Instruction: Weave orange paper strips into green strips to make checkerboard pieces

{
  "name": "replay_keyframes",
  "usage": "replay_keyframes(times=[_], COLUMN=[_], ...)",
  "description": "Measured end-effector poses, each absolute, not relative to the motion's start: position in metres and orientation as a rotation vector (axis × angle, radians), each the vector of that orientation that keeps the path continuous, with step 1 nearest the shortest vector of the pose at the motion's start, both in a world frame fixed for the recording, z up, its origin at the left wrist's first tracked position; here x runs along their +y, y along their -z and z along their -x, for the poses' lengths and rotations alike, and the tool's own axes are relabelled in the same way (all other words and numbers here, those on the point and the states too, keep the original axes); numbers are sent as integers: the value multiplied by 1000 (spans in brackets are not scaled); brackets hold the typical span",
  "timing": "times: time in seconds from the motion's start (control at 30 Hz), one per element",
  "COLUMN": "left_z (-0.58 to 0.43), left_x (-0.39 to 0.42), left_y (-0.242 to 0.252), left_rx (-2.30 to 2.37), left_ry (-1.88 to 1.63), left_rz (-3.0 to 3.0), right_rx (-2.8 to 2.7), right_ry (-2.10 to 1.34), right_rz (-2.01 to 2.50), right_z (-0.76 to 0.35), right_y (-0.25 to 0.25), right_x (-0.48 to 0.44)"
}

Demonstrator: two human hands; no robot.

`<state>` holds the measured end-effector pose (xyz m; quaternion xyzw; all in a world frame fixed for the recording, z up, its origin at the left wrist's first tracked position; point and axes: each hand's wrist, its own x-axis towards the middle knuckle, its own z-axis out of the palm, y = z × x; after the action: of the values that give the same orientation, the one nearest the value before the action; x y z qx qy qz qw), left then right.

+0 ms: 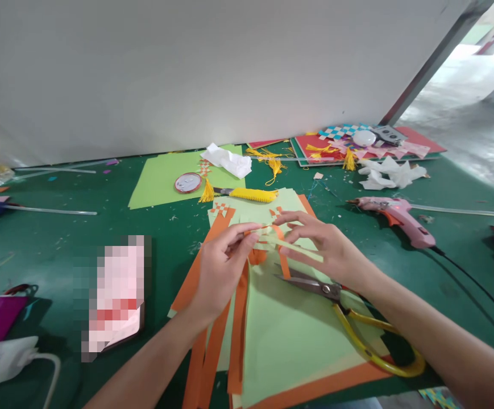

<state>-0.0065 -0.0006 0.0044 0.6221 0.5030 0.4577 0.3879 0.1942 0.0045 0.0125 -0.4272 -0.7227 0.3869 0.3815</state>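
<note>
My left hand (225,264) pinches the end of a small weave of narrow orange and pale green paper strips. My right hand (321,241) is curled at the weave's right side, its fingertips on the strips. A green strip (302,248) sticks out to the right beneath its fingers, and an orange strip (283,261) hangs down. Under both hands lie pale green paper sheets (289,335) over orange paper (336,380). Scissors with yellow handles (357,346) lie partly open on the sheets, under my right wrist. Long orange strips (215,358) lie near my left forearm.
A yellow utility knife (253,195), a round tin (187,182) and crumpled tissue (227,160) lie behind the hands. At the right rests a pink glue gun (400,218) with its cord. A phone (119,295) is on the left. Tassels and woven pieces lie on red card (421,136).
</note>
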Motion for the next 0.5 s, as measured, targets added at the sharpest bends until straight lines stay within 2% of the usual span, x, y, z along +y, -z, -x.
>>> replay_keyframes(times=[0.13,0.33,0.5], left_z=[7,6,5], left_x=[-1,1,2], left_y=[-6,-5,-3], left_rx=[1306,1280,1223], left_ry=[-1193,-1221,-1245], left_rz=[-1524,-1416,-1341], right_rx=[-1953,-1993,-1974], right_ry=[-615,-404,-590], right_rz=[1179,1144,1239], right_z=[-186,-179,-179], right_y=[-11,-13,-9], right_x=[-3,-10,-8])
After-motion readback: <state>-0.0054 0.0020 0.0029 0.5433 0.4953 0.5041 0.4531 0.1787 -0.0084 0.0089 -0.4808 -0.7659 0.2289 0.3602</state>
